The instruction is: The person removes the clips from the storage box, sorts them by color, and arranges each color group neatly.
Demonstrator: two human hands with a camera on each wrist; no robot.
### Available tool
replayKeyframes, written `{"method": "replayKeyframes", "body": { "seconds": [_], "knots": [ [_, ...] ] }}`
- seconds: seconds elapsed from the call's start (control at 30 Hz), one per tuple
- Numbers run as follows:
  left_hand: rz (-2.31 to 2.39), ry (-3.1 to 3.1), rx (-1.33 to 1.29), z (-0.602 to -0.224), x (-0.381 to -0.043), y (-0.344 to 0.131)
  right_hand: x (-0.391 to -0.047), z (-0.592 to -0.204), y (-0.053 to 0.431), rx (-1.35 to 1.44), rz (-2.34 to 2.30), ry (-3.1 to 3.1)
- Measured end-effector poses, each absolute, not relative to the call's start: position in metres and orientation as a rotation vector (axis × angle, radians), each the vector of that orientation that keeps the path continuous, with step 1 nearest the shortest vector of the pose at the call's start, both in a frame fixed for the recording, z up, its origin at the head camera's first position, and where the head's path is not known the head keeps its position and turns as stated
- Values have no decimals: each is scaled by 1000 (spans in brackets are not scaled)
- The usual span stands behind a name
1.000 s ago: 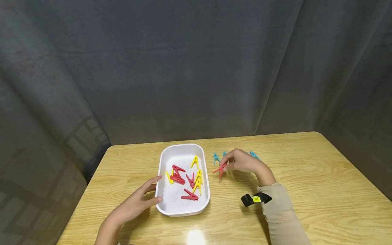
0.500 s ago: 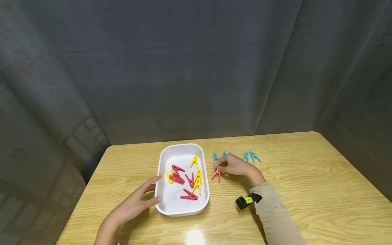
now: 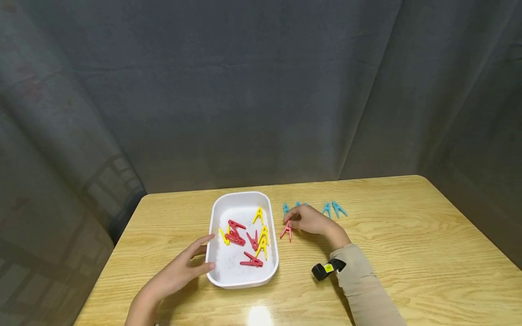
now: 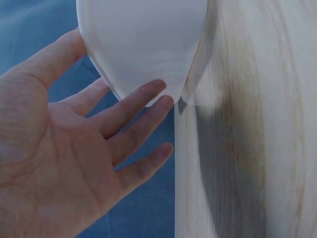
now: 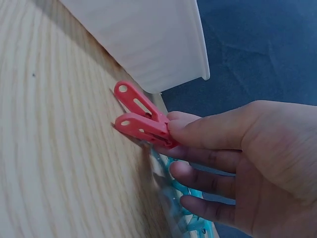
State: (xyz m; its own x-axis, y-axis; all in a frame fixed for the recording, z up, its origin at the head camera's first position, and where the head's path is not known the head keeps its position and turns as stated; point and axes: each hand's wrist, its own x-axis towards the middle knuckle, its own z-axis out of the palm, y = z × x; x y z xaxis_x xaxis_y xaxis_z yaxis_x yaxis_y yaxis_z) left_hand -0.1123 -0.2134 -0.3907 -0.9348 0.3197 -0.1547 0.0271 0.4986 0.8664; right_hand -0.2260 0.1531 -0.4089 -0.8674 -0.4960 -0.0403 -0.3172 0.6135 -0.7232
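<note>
Dark grey curtain (image 3: 253,90) across the whole background, hanging in folds. Wooden table (image 3: 408,253) below, light grain, rounded corners.

White tray (image 3: 228,276) left of centre on the table, oblong, rounded rim. Inside: red clips (image 3: 236,233) and yellow clips (image 3: 263,240) lying mixed in a loose heap toward the tray's right half.

Left hand (image 3: 179,271) flat against the tray's near-left wall, fingers straight and relaxed, fingertips touching the white side; nothing grasped. Same in the left wrist view: open palm, fingers (image 4: 143,106) laid against the tray's (image 4: 143,39) rounded corner.

Right hand (image 3: 311,220) on the table just right of the tray, beige sleeve (image 3: 363,285) behind, black wrist device (image 3: 325,269) strapped on. Thumb and fingers pinching a red clip (image 3: 287,231) at its closed end, handles pointing toward the tray. In the right wrist view, red clip (image 5: 141,119) touching the tabletop, close beside the tray wall but apart from it.

Blue clips (image 3: 332,209) in a row on the table beyond the right hand, some partly hidden by it.
</note>
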Motion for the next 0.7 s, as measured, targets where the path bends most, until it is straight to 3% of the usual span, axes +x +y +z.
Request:
{"method": "replayKeyframes", "body": {
  "seconds": [0.7],
  "knots": [
    [1400,2465,296,-391,-112,-214,-221,-405,149,-628,-973,2723]
  ]
}}
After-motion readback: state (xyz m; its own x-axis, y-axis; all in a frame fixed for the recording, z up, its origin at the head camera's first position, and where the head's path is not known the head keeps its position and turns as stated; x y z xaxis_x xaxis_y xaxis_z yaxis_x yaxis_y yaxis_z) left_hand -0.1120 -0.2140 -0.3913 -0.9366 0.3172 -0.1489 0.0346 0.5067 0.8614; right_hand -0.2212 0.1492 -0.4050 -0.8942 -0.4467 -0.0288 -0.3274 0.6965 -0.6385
